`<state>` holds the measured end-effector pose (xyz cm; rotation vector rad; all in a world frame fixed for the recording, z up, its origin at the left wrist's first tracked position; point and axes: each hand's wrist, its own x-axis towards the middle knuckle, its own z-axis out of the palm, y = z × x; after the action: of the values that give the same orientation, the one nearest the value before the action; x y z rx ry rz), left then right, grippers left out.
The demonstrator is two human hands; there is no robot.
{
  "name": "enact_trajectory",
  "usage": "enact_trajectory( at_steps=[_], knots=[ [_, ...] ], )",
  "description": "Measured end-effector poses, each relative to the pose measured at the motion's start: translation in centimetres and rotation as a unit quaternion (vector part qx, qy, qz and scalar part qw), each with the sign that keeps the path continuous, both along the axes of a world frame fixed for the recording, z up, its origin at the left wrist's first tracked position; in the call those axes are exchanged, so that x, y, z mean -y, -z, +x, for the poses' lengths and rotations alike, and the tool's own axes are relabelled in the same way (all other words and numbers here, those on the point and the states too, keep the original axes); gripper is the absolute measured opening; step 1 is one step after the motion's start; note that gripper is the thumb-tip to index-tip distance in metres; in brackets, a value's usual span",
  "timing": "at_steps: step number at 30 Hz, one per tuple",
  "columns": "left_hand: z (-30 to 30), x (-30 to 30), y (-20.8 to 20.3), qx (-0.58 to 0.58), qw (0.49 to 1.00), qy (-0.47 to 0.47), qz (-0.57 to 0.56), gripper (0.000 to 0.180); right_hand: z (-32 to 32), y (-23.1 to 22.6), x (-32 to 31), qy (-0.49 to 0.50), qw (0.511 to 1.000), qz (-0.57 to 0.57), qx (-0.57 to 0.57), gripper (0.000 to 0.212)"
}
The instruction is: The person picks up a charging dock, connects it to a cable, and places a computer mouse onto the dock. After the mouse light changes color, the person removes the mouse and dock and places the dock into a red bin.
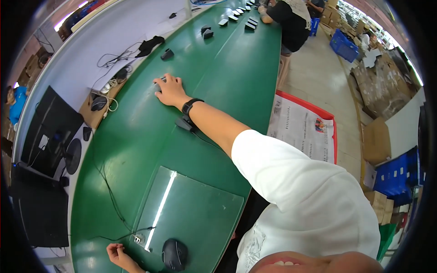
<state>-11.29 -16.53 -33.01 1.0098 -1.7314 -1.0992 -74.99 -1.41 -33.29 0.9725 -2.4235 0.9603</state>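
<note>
My right hand (171, 92) reaches far out over the green table, a black band on its wrist. Its fingers are bent around a small dark object (160, 80), mostly hidden under them. Beyond it lies a black device (167, 54); another black device with a cable (184, 124) rests beside my forearm. My left hand (120, 256) is low at the near left, fingers curled in; whether anything is between them is hidden. Near it are a black computer mouse (175, 255) on a clear sheet (200, 200) and a small white connector block (138, 239) with black cables.
Two black monitors (50, 132) stand along the left. A second mouse (98, 103) and tangled cables lie on a wooden ledge. Several black devices (250, 26) line the table's far end, where another person (291, 22) sits. A red-edged tray with a printed sheet (300, 127) adjoins the right edge.
</note>
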Motion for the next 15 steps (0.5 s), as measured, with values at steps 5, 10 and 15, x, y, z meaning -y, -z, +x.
enact_trajectory(
  at_steps=[5,10,15],
  knots=[
    [-0.4,-0.3,0.2,0.017,0.999,0.035,-0.017,0.017,0.1,0.3,-0.5,-0.023,1.0,-0.015,-0.013,0.043],
    [-0.8,-0.9,0.1,0.01,0.999,0.035,-0.033,0.015,2.3,-1.9,1.0,-0.008,0.997,0.082,0.004,0.028],
    [-4.5,-2.3,-1.4,-0.069,0.989,0.128,-0.013,0.018,17.0,-2.6,7.4,-0.386,0.881,-0.19,0.195,0.03]
  ],
)
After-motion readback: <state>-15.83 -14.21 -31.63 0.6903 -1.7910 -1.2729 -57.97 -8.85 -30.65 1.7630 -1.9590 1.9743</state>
